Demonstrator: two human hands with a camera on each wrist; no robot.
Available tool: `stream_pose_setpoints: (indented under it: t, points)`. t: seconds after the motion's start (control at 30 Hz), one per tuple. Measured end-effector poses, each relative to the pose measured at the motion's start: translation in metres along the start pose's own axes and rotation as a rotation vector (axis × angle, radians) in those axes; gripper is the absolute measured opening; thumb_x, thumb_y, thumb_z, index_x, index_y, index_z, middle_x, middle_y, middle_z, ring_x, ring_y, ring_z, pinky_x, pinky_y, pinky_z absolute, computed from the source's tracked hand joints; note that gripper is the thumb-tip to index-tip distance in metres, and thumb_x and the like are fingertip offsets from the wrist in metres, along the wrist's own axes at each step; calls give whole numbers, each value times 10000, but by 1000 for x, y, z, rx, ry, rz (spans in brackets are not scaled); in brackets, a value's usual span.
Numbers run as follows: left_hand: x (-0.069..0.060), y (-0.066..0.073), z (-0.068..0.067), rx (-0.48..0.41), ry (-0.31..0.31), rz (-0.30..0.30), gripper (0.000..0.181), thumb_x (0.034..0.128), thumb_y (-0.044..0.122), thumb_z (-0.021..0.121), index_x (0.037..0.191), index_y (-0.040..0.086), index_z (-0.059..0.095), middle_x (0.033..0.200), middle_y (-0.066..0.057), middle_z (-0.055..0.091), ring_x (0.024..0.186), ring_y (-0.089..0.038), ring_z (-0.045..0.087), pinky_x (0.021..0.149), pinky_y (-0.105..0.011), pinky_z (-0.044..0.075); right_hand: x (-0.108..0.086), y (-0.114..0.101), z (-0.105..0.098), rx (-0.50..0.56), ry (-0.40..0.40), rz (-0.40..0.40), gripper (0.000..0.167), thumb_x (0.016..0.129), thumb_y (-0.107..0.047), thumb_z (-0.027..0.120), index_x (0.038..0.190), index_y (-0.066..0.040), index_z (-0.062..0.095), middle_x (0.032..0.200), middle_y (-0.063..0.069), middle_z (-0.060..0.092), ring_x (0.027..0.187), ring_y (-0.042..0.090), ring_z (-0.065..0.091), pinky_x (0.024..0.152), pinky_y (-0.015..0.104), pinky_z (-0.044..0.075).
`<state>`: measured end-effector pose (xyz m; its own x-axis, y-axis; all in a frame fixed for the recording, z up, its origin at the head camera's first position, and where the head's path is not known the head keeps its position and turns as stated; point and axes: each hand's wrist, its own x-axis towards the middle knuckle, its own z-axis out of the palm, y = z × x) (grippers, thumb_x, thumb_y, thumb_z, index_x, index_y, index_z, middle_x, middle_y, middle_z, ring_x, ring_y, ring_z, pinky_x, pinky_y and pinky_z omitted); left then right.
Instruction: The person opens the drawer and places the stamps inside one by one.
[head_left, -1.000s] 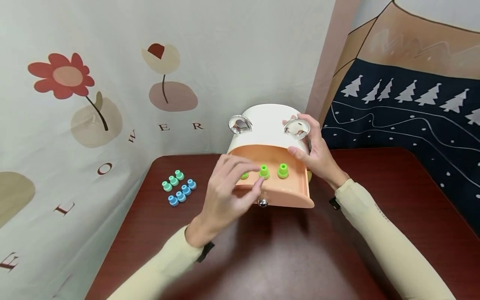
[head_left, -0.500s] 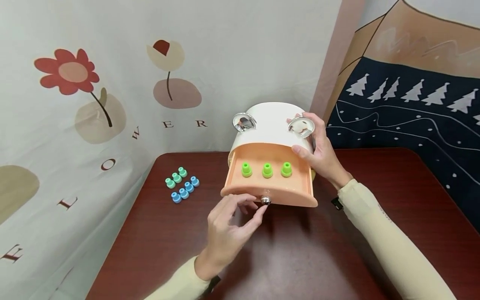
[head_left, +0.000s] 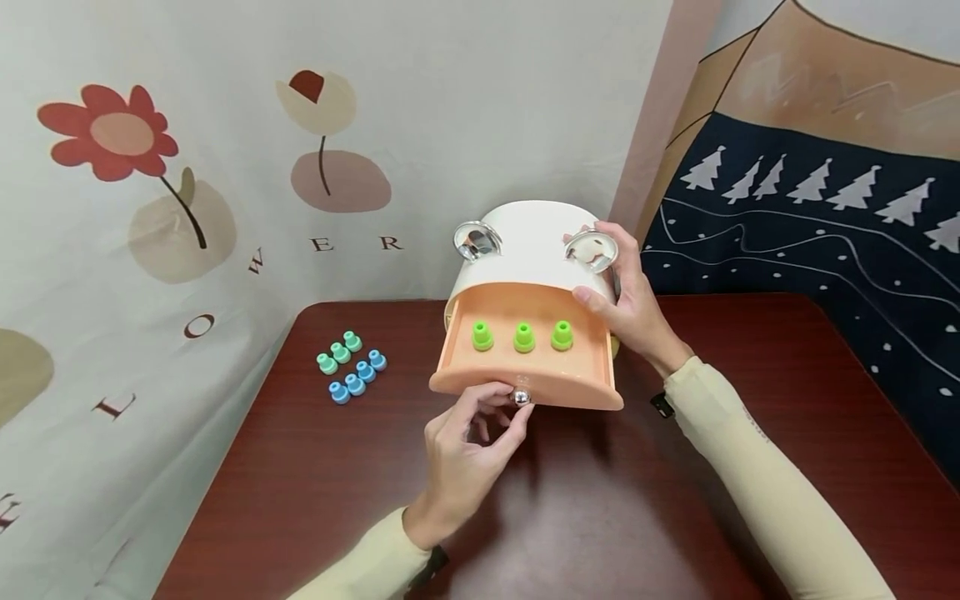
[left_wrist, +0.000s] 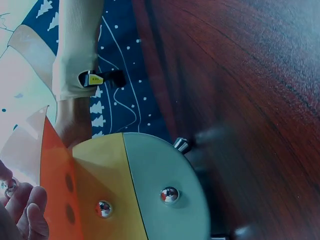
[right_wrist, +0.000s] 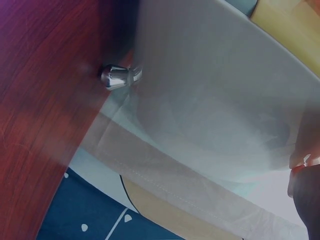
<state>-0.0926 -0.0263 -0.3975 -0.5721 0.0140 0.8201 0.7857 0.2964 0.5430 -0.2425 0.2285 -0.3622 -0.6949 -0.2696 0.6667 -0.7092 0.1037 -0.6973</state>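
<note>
A white rounded cabinet (head_left: 536,242) with two silver ear-like handles stands on the table in the head view. Its orange top drawer (head_left: 525,382) is pulled out, with three lime-green stepped pegs (head_left: 523,338) in a row inside. My left hand (head_left: 463,462) pinches the silver drawer knob (head_left: 521,397) between thumb and index finger. Against the cabinet's right side, my right hand (head_left: 633,310) grips the shell, with its thumb over the top edge. In the left wrist view, a yellow drawer (left_wrist: 100,190) and a grey-green drawer (left_wrist: 162,180) are closed below the orange one.
To the left on the dark red table (head_left: 300,500) lie a row of three mint-green pegs (head_left: 340,352) and a row of several blue pegs (head_left: 356,384). A printed cloth (head_left: 480,100) hangs behind. A silver foot (right_wrist: 117,76) under the cabinet shows in the right wrist view.
My left hand has moved from over the pegs in the drawer down to the knob and taken hold of it. My right hand stays on the cabinet; the drawer remains pulled out.
</note>
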Motion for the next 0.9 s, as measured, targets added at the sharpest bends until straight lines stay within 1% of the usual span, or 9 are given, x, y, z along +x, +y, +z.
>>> stream_pose_setpoints:
  t: [0.1, 0.23, 0.43, 0.5, 0.6, 0.7, 0.8, 0.9]
  points:
    - [3, -1, 0, -1, -9, 6, 262, 874, 4, 881, 1086, 96, 758, 895, 16, 782, 665, -133, 709, 492, -224, 470, 1, -2, 2, 8, 5, -10, 820, 948, -41, 699, 1644, -96, 268, 1562, 133, 564, 1482, 262, 457, 1281, 404, 248]
    - [10, -4, 2, -3, -26, -10, 242, 884, 13, 877, 1071, 116, 764, 881, 43, 766, 687, -119, 710, 494, -237, 467, 0, -3, 2, 5, 8, -6, 820, 950, -57, 694, 1648, -105, 267, 1562, 132, 562, 1480, 265, 457, 1278, 415, 262]
    - [20, -14, 5, -3, -29, -27, 240, 878, 2, 878, 1057, 111, 762, 866, 34, 761, 694, -121, 706, 477, -255, 470, -2, -2, 2, 10, -2, 36, 834, 951, -53, 693, 1660, -141, 262, 1579, 115, 550, 1472, 265, 455, 1274, 496, 286]
    - [24, -18, 7, 3, -28, -29, 235, 882, 9, 878, 1059, 112, 763, 876, 31, 767, 696, -132, 710, 474, -262, 470, -2, -2, 1, 23, -5, 54, 831, 953, -55, 689, 1660, -170, 268, 1589, 93, 544, 1474, 265, 451, 1271, 496, 298]
    - [30, -24, 11, 9, -25, -23, 226, 886, 19, 877, 1061, 107, 762, 887, 20, 775, 691, -160, 710, 472, -278, 469, -1, -2, 1, 33, -8, 72, 783, 983, -85, 651, 1660, -196, 274, 1609, 80, 524, 1496, 262, 424, 1281, 513, 273]
    - [37, -29, 15, 19, -22, -21, 211, 892, 32, 878, 1057, 88, 759, 898, 14, 786, 692, -191, 721, 477, -289, 468, -1, -3, 0, 36, -20, 79, 721, 1019, -123, 578, 1665, -191, 265, 1627, 110, 504, 1531, 272, 387, 1286, 542, 245]
    - [43, -33, 18, 30, -28, -34, 202, 901, 51, 881, 1057, 77, 756, 912, 19, 793, 710, -178, 729, 501, -285, 471, -2, -4, -1, 24, -33, 92, 718, 1028, -139, 545, 1675, -194, 239, 1643, 122, 478, 1534, 278, 377, 1286, 518, 256]
    - [47, -36, 20, 29, -40, -53, 198, 915, 72, 880, 1067, 73, 753, 927, 23, 795, 732, -143, 725, 526, -278, 471, -4, -4, -3, -44, -42, 70, 710, 1013, -135, 564, 1662, -163, 277, 1662, 104, 451, 1533, 272, 367, 1292, 472, 245]
